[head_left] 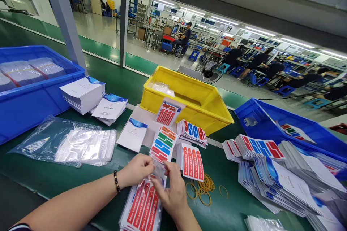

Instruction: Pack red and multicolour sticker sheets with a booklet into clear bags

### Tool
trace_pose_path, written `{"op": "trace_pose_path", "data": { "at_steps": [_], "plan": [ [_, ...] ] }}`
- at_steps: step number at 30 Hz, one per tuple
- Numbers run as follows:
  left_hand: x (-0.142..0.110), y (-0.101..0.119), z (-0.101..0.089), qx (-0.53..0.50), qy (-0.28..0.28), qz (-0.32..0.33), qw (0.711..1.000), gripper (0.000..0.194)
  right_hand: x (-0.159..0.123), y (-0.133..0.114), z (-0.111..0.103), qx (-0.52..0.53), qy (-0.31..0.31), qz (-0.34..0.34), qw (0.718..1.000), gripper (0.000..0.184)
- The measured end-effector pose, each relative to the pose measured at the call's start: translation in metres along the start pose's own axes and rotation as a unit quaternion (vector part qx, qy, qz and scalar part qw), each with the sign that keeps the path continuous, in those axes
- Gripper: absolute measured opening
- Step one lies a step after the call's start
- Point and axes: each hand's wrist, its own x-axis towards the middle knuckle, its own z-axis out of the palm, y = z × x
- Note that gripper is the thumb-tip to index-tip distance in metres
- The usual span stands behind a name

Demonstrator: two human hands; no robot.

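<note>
My left hand (138, 169) and my right hand (171, 187) meet low in the middle, both pinched on a clear plastic bag (159, 169). A sticker sheet with red, green and blue labels (163, 143) stands half inside that bag. Under my hands lies a pile of bagged red label sheets (143, 207). Beside my right hand rests a stack of red label sheets (192, 161), with a stack of red and blue sheets (192, 132) behind it. A white booklet (132, 134) lies just beyond my left hand.
Yellow bin (206, 110) behind the stacks, blue bin (29, 97) at left, another blue bin (271, 115) at right. Empty clear bags (78, 145) lie left, booklet piles (84, 94) behind them. Rubber bands (204, 187) and sheet stacks (260, 148) sit right. Seated people work across the aisle.
</note>
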Motion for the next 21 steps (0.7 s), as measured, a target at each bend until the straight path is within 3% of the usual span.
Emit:
{"op": "trace_pose_path", "data": {
  "at_steps": [1,4,6,8,10,11,13,15,18,21],
  "plan": [
    [0.001,0.001,-0.003,-0.022,0.002,-0.007,1.0,0.027,-0.001,-0.002,0.001,0.001,-0.01,-0.02,1.0,0.031],
    [-0.001,0.007,-0.011,-0.031,0.007,-0.005,0.999,0.03,-0.002,-0.004,0.001,0.009,-0.04,-0.034,0.999,0.02],
    [-0.005,0.012,-0.016,0.027,0.046,0.066,0.996,0.027,-0.001,-0.002,-0.004,0.054,-0.073,-0.003,0.996,0.022],
    [-0.01,0.017,-0.02,0.126,0.053,0.183,0.974,0.018,0.003,0.0,-0.012,0.119,-0.125,0.038,0.984,0.022],
    [-0.013,0.021,-0.023,0.224,0.001,0.264,0.938,0.015,0.007,0.004,-0.022,0.171,-0.192,0.065,0.964,0.023],
    [-0.014,0.022,-0.025,0.262,-0.03,0.274,0.925,0.012,0.008,0.005,-0.027,0.185,-0.226,0.074,0.954,0.023],
    [-0.014,0.023,-0.028,0.311,-0.061,0.252,0.914,0.009,0.01,0.009,-0.035,0.192,-0.271,0.087,0.939,0.021],
    [-0.013,0.024,-0.031,0.328,-0.067,0.215,0.917,0.016,0.012,0.013,-0.042,0.195,-0.276,0.089,0.937,0.024],
    [-0.012,0.023,-0.033,0.287,-0.076,0.173,0.939,0.017,0.018,0.013,-0.044,0.226,-0.238,0.069,0.942,0.027],
    [-0.014,0.021,-0.031,0.179,-0.144,0.129,0.965,0.015,0.031,0.007,-0.032,0.216,-0.183,0.038,0.958,0.021]
  ]
}}
